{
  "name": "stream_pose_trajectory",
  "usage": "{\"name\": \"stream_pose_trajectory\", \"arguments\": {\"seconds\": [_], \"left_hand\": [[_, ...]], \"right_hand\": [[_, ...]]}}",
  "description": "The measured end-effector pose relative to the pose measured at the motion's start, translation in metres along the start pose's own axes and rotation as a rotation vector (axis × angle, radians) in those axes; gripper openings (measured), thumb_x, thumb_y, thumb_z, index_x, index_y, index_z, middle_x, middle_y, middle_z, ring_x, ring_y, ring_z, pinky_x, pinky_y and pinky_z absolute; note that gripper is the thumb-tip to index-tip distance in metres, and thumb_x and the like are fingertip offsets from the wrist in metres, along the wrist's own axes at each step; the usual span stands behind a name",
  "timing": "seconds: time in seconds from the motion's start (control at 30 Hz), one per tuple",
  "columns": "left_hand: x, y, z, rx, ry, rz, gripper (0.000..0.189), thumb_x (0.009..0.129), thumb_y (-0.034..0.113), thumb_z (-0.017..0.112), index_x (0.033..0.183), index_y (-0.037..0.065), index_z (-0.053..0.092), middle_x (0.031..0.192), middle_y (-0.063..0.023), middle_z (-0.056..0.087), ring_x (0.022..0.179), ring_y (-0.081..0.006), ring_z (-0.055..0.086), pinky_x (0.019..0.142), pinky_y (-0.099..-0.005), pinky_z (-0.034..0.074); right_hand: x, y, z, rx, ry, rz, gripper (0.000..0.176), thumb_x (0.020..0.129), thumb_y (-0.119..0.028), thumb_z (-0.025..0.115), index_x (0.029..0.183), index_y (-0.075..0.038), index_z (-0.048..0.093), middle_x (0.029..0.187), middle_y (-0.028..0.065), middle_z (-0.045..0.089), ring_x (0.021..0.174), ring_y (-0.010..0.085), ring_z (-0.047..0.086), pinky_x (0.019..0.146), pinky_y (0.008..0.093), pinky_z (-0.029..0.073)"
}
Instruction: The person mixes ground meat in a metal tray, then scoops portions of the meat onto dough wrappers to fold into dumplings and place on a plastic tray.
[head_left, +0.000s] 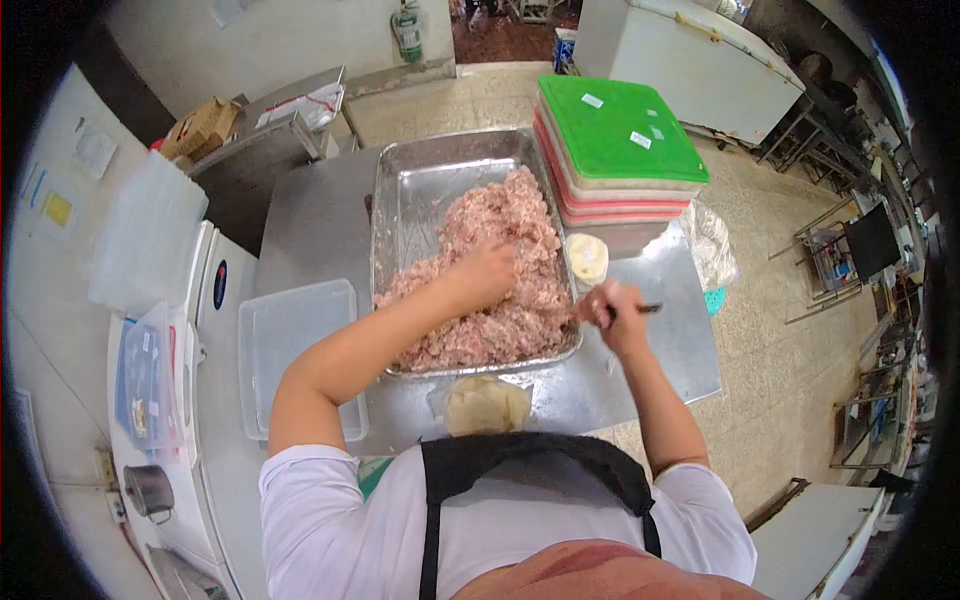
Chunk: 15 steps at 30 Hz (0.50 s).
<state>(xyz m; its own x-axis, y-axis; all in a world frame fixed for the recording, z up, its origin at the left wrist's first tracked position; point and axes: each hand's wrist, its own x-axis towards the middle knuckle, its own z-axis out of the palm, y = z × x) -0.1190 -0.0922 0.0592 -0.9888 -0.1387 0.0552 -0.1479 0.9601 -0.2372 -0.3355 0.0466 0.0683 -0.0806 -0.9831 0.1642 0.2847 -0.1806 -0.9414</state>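
Observation:
A large metal tray [408,205] holds a heap of pale pink ground meat [500,215]. My left hand [485,275] is over the middle of the heap, its fingers curled; what they hold, if anything, is hidden. At the tray's right edge, my right hand [615,305] is closed around a black-handled tool [650,308], whose working end I cannot make out. Just beyond that hand sits a stack of round, cream-coloured discs [587,258], like dough wrappers. A similar pale stack in clear plastic [487,405] lies between the tray and my apron.
Stacked containers under a green lid [625,130] stand right of the tray. Left of it is a clear plastic bin [300,310] on the steel table [310,220]. A plastic bag [708,245] hangs at the right edge. A white freezer [690,65] stands behind.

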Motion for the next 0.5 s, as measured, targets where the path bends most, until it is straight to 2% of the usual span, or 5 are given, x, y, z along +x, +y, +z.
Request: {"name": "stream_pose_trajectory", "arguments": {"seconds": [0.1, 0.17, 0.23, 0.27, 0.5], "left_hand": [[-0.011, -0.003, 0.001, -0.082, -0.011, -0.139, 0.013, 0.070, 0.015, 0.064, 0.078, 0.006, 0.068, 0.082, -0.0058, 0.063, 0.102, -0.0229, 0.052, 0.090, -0.0383, 0.040], [-0.015, -0.006, 0.013, -0.127, 0.170, -0.324, 0.009, 0.069, 0.012, 0.063, 0.073, 0.008, 0.070, 0.084, -0.0053, 0.066, 0.099, -0.0230, 0.055, 0.089, -0.0395, 0.040], [-0.017, -0.014, 0.026, -0.206, 0.156, -0.374, 0.010, 0.069, 0.011, 0.063, 0.074, 0.007, 0.070, 0.085, -0.0072, 0.066, 0.099, -0.0255, 0.055, 0.090, -0.0407, 0.040], [-0.019, -0.016, 0.031, -0.256, 0.151, -0.417, 0.010, 0.070, 0.010, 0.063, 0.076, 0.006, 0.070, 0.086, -0.0092, 0.066, 0.099, -0.0281, 0.056, 0.091, -0.0420, 0.041], [-0.025, -0.015, 0.025, -0.474, 0.076, -0.509, 0.021, 0.079, 0.019, 0.067, 0.098, 0.010, 0.070, 0.094, -0.0103, 0.064, 0.095, -0.0300, 0.054, 0.087, -0.0424, 0.044]], "right_hand": [[0.021, -0.013, 0.004, 0.150, -0.134, -0.096, 0.055, 0.098, -0.045, 0.039, 0.059, -0.006, 0.042, 0.051, 0.0018, 0.036, 0.051, 0.0137, 0.036, 0.051, 0.0299, 0.032], [0.033, 0.008, 0.005, -0.033, -0.085, -0.132, 0.058, 0.099, -0.047, 0.034, 0.058, -0.007, 0.040, 0.052, 0.0017, 0.037, 0.052, 0.0123, 0.036, 0.051, 0.0284, 0.031], [0.035, 0.022, 0.021, -0.318, -0.020, -0.009, 0.066, 0.096, -0.059, 0.030, 0.054, -0.009, 0.036, 0.050, -0.0010, 0.031, 0.048, 0.0136, 0.030, 0.051, 0.0294, 0.026], [0.030, 0.036, 0.022, -0.336, 0.103, 0.063, 0.065, 0.097, -0.056, 0.033, 0.053, -0.009, 0.037, 0.051, -0.0011, 0.033, 0.049, 0.0121, 0.031, 0.049, 0.0276, 0.024], [0.004, 0.039, -0.003, -0.351, 0.063, 0.037, 0.053, 0.098, -0.044, 0.043, 0.060, -0.009, 0.044, 0.054, -0.0020, 0.041, 0.051, 0.0092, 0.037, 0.049, 0.0253, 0.029]]}}
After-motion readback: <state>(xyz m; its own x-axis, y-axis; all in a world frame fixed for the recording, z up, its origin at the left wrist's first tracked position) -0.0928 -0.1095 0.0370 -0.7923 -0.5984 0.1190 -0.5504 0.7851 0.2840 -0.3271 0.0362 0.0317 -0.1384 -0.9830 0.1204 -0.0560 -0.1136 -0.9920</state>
